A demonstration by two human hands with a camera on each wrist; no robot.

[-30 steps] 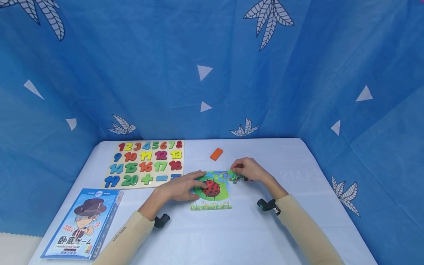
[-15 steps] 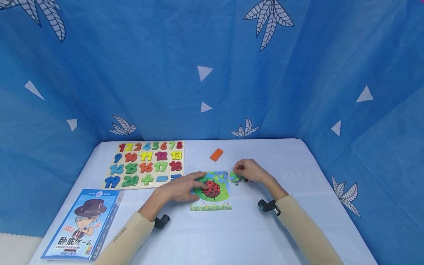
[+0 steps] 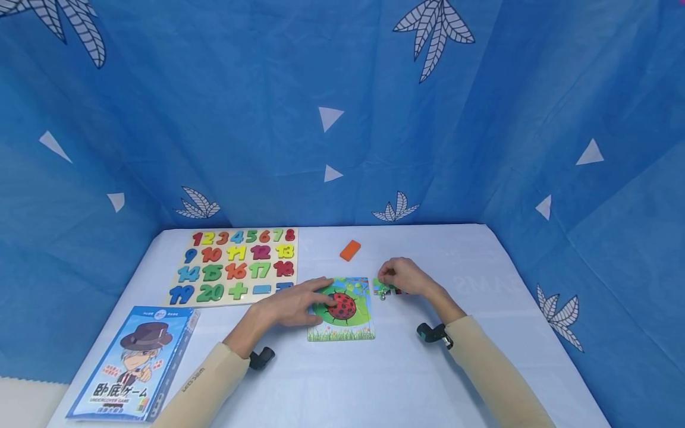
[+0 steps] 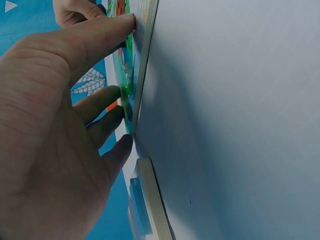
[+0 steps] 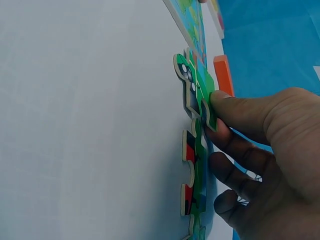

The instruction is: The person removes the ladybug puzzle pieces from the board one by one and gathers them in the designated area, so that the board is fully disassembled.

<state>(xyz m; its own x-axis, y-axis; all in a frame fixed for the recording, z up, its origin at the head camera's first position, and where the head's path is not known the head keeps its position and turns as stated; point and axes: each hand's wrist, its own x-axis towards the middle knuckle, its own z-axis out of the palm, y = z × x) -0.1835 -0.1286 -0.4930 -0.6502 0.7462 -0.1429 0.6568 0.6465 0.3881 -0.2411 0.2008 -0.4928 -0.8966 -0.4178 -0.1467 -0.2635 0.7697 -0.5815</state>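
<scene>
My left hand (image 3: 294, 302) rests on a square ladybug puzzle (image 3: 350, 330), its fingers spread over the left side. In the left wrist view, the thumb and fingertips of that hand (image 4: 60, 115) touch the puzzle's face (image 4: 128, 75). Just right of the puzzle, my right hand (image 3: 404, 274) pinches a green puzzle piece (image 5: 206, 82) with two white eye-like dots between thumb and forefinger; the other fingers curl loosely. Near that hand lie more puzzle pieces (image 5: 189, 172) in red, black and green, partly hidden by the hand in the head view.
A small orange block (image 3: 350, 250) lies behind the puzzle. Back left is a wooden number board (image 3: 291, 270) with coloured numerals. A blue game box (image 3: 131, 362) sits at the front left. Blue cloth (image 3: 342, 148) surrounds the white table (image 3: 353, 386) at the back and sides.
My right hand has shifted slightly right with the green piece, and a narrow gap now shows between piece and ladybug puzzle. The left hand has stayed in place.
</scene>
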